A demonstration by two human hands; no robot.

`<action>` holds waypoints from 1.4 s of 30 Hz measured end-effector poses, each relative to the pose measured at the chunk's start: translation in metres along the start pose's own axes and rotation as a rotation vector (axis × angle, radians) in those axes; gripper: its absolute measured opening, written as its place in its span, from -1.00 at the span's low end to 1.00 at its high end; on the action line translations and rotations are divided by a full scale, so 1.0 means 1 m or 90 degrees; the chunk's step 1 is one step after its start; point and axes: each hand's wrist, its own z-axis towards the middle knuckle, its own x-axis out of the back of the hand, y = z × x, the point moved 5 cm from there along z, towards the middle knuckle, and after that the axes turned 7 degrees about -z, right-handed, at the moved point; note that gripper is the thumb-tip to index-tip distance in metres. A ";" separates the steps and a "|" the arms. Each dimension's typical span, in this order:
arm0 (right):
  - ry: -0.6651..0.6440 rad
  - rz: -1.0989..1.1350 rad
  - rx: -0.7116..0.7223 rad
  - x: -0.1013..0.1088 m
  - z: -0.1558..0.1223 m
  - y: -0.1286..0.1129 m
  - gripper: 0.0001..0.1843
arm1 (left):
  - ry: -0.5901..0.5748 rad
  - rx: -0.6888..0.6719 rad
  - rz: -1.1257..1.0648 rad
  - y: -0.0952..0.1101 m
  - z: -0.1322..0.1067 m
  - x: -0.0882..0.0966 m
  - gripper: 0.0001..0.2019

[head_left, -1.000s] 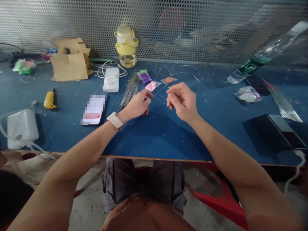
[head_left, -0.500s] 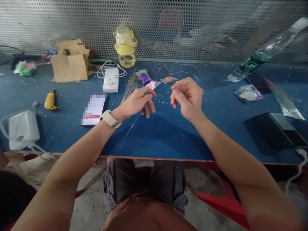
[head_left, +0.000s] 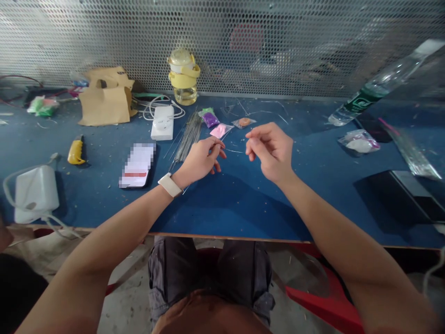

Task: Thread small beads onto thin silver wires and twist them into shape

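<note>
Both my hands hover over the blue table [head_left: 243, 204]. My left hand [head_left: 201, 160], with a white watch on the wrist, pinches one end of a thin wire [head_left: 234, 150]. My right hand [head_left: 269, 150] pinches the wire's other end between thumb and forefinger. The wire bows between the two hands, just above the tabletop. A bundle of straight thin wires [head_left: 187, 137] lies just behind my left hand. Small bags of purple beads [head_left: 210, 119], pink beads [head_left: 219, 131] and orange beads [head_left: 244, 122] lie behind my hands.
A phone [head_left: 138, 164], white power strip [head_left: 162, 122], yellow bottle [head_left: 184, 76], brown paper bag [head_left: 106, 97] and yellow cutter [head_left: 75, 152] sit to the left. A white charger [head_left: 34, 192] rests at the left edge. At right: a clear bottle [head_left: 378, 83], black box [head_left: 403, 195], plastic bag [head_left: 359, 140].
My hands have moved closer together and slightly lower in view, still holding the thin wire. The camera has tilted a little, so the table's objects sit lower in the picture.
</note>
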 end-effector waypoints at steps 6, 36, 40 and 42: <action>-0.084 0.037 -0.004 -0.008 -0.007 -0.002 -0.89 | 0.075 -0.081 0.069 0.000 0.001 0.005 -0.73; -0.028 0.084 -0.147 -0.003 -0.003 0.004 -0.73 | 0.073 -0.162 -0.121 0.020 -0.011 0.007 -0.88; 0.017 0.051 -0.143 0.001 -0.003 0.005 -0.75 | 0.086 -0.173 -0.093 0.020 -0.011 0.009 -0.79; 0.033 0.057 -0.137 0.002 -0.002 0.007 -0.79 | 0.101 -0.187 -0.057 0.020 -0.012 0.010 -0.76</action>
